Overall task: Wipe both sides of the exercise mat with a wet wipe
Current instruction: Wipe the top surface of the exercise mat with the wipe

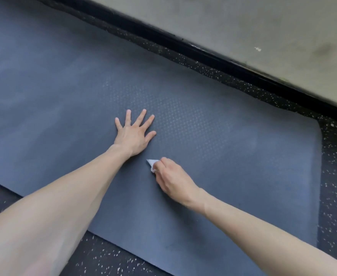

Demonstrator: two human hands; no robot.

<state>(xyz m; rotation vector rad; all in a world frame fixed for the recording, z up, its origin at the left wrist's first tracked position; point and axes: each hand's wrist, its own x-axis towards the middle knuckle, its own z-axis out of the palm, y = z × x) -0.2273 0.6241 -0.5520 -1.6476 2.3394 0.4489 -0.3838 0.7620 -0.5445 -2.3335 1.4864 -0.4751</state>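
Observation:
A dark blue-grey exercise mat (pixel 233 148) lies flat on the floor and fills most of the view; its dotted texture shows near the middle. My left hand (pixel 133 134) rests palm down on the mat with fingers spread, holding nothing. Just below and to its right, my right hand (pixel 173 178) presses a small white wet wipe (pixel 152 164) against the mat. Only a corner of the wipe sticks out past the fingers.
Black rubber flooring with white specks (pixel 334 196) surrounds the mat on the right, near and far sides. A black baseboard (pixel 243 62) and a grey wall (pixel 263 26) run diagonally along the far side. The mat's rounded right corner (pixel 318 124) lies near the baseboard.

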